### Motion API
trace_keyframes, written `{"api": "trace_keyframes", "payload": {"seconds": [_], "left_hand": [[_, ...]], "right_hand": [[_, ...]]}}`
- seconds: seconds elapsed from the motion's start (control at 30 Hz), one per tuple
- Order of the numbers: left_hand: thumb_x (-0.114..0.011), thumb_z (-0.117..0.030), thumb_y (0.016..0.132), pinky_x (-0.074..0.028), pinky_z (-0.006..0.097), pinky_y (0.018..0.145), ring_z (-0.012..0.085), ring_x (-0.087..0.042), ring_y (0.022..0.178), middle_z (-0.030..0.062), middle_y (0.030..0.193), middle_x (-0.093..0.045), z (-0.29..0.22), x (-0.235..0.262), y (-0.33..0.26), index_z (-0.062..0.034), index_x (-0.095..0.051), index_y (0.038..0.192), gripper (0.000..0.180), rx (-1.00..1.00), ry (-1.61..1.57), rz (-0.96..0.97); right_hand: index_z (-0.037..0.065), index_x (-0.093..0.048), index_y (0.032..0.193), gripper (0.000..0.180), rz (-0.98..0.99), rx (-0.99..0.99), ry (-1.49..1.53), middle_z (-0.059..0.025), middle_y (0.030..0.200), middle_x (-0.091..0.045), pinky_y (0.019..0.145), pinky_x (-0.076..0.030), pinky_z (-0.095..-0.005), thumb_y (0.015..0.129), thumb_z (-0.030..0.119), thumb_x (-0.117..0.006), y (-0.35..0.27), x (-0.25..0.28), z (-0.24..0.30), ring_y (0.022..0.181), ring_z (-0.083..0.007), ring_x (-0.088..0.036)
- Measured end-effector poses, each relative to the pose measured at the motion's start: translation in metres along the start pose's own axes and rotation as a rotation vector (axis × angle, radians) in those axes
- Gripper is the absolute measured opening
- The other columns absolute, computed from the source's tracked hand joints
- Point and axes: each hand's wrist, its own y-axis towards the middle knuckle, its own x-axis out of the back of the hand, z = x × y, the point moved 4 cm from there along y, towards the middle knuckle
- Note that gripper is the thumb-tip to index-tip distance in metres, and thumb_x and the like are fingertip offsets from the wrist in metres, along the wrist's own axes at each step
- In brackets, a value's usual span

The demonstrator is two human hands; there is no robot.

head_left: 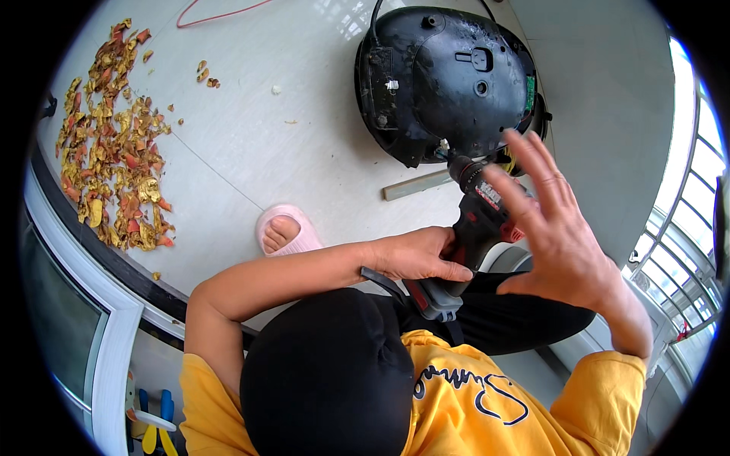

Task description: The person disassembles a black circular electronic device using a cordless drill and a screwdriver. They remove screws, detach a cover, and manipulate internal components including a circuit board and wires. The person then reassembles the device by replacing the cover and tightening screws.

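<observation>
Housing of rounded black plastic (456, 80) lies at one o'clock; a black-and-red cordless drill (477, 209) points toward its six-o'clock edge. The left hand (422, 254) wraps fingers round the drill, presumably bearing weight; the right hand (569, 247), fingers spread, hangs close. A flat grey strip (414, 185) at the drill's ten o'clock could crowd it.

I lose most fingers of the left hand (417, 254) behind the drill (480, 220); ahead-left of that hand, a red cord (220, 17) is cropped.
</observation>
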Motion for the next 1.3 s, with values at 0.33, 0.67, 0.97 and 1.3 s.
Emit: {"api": "trace_keyframes", "payload": {"seconds": [0.33,0.67,0.97,1.3], "left_hand": [[-0.072,-0.015,0.081,-0.041,0.031,0.096,0.0154,-0.052,0.109,0.0106,0.115,-0.056,-0.002,-0.02,0.037,0.0012,-0.047,0.117,0.047,-0.253,-0.194,-0.049],[-0.05,-0.043,0.093,-0.044,0.035,0.09,0.0161,-0.057,0.104,0.0035,0.106,-0.06,-0.014,0.04,0.064,-0.0133,-0.054,0.112,0.036,-0.291,-0.966,-0.201],[-0.055,-0.049,0.088,-0.045,0.031,0.097,0.015,-0.058,0.106,0.0047,0.111,-0.061,-0.014,0.038,0.085,-0.0067,-0.052,0.117,0.052,-0.47,-1.006,-0.254],[-0.055,-0.053,0.087,-0.046,0.034,0.086,0.0137,-0.056,0.095,0.0043,0.105,-0.059,0.009,0.037,0.084,-0.0113,-0.055,0.107,0.047,-0.325,-0.973,-0.319]], "right_hand": [[-0.001,-0.043,0.118,0.068,-0.138,-0.598,0.672,-0.0208,0.109,-0.058,0.071,-0.053,-0.0355,0.065,0.022,-0.078,0.001,-0.039,-0.015,0.085,-0.0296,-0.065],[0.022,-0.041,0.115,0.056,0.0,0.2,-0.469,-0.0194,0.122,-0.051,0.091,-0.047,-0.0432,0.069,0.008,-0.071,0.003,-0.04,-0.002,0.108,-0.034,-0.056],[0.002,-0.026,0.141,0.093,-0.442,-0.838,0.735,-0.0212,0.138,-0.036,0.09,-0.046,-0.0449,0.072,0.047,-0.073,-0.054,-0.039,-0.036,0.124,-0.0332,-0.044],[-0.001,-0.049,0.113,0.053,-0.196,-0.629,0.647,-0.0127,0.092,-0.054,0.063,-0.054,-0.0288,0.068,0.013,-0.074,-0.01,-0.053,-0.052,0.071,-0.0199,-0.059]]}}
